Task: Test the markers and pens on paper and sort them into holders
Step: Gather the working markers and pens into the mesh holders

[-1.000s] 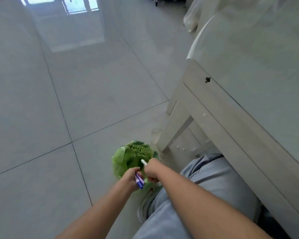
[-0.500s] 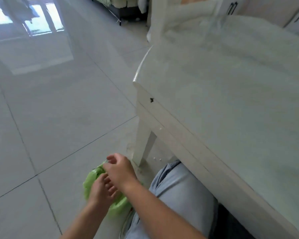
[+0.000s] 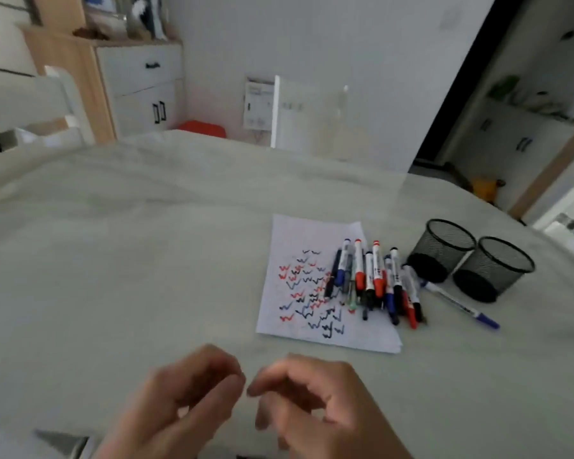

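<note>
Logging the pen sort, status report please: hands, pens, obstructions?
Left hand, right hand empty, loosely curled. Markers piled on paper; one pen apart beside holders. Holders look empty. Nothing between hands and pile.

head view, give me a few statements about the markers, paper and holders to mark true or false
1. The left holder and the right holder stand side by side, to the right of the paper. True.
2. The left hand grips a marker. False: it holds nothing, and neither does the right hand.
3. The pile of markers lies over the paper's right side. True.
4. The paper is blank. False: it carries red, blue and black scribbles.
5. The lone pen stands in a holder. False: it lies on the table in front of the holders.
</note>
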